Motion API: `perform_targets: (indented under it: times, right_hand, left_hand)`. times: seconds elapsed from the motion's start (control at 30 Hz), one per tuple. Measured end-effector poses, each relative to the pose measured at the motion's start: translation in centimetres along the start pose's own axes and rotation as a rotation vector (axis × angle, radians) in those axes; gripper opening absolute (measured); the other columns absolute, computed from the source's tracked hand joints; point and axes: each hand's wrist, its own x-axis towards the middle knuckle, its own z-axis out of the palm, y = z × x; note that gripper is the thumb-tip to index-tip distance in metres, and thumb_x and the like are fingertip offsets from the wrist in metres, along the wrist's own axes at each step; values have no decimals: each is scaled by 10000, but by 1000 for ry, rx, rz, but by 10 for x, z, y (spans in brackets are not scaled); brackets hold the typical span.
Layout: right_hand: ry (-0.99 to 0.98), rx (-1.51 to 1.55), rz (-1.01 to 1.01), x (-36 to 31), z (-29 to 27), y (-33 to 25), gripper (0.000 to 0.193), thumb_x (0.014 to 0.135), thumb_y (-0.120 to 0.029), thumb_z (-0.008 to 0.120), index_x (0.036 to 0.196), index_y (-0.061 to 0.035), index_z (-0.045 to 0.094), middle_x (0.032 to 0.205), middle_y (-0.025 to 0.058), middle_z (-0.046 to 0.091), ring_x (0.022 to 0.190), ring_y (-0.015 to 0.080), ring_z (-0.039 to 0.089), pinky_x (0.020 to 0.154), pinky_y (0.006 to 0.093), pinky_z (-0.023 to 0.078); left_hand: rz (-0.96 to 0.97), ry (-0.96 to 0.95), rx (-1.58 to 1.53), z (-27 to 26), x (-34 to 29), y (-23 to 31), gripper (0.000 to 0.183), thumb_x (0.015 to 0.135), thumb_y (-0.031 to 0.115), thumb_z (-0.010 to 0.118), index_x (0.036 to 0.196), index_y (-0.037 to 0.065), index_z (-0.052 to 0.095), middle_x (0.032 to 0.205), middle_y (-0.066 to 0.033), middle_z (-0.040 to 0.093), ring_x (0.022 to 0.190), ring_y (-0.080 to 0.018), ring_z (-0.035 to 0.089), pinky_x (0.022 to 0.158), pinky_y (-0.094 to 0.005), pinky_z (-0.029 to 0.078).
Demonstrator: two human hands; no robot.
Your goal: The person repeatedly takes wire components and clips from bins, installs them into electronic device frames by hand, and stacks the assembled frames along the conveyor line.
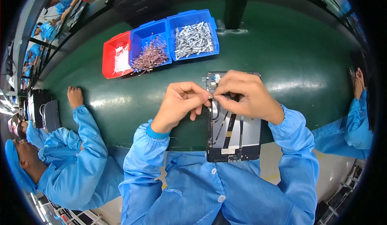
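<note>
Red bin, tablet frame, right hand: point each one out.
red bin point(109, 61), head view, on its left wall.
tablet frame point(250, 132), head view, on the bare silver back plate.
right hand point(244, 94), head view, on the back of the hand.

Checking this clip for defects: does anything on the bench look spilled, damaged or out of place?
Slightly. A few thin leaded parts stick out over the rim of the middle blue bin. The opened device panel overhangs the green bench edge toward the person. Nothing looks broken.

Dark green table point(282, 51), red bin point(109, 51) at its far side holding white parts, two blue bins point(173, 23) beside it, silver-and-black tablet back point(250, 132), light blue sleeves point(137, 160)
</note>
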Motion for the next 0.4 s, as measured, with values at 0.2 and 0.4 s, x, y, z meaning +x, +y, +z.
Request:
perform_targets:
  times: [0.2, 0.4]
  right_hand:
    - [344, 105, -31, -8, -1, -9, 82, 801, 32, 723, 864, -13, 697, 863, 57, 616, 631, 59, 535, 519, 210, 401]
    - [386, 467, 202, -30, -12, 18, 55, 898, 20, 647, 949, 14, 626, 943, 92, 659, 781, 63, 649, 657, 178, 510]
  left_hand:
    - [214, 493, 304, -14, -12, 24, 117, 930, 94, 655, 938, -21, 678, 695, -22, 634, 542, -52, 555, 442, -197, 407]
    - [468, 1179, 1079, -130, -13, 58, 194, 943, 173, 665, 1084, 81, 761, 681, -31, 650, 622, -72, 564, 581, -233, 443]
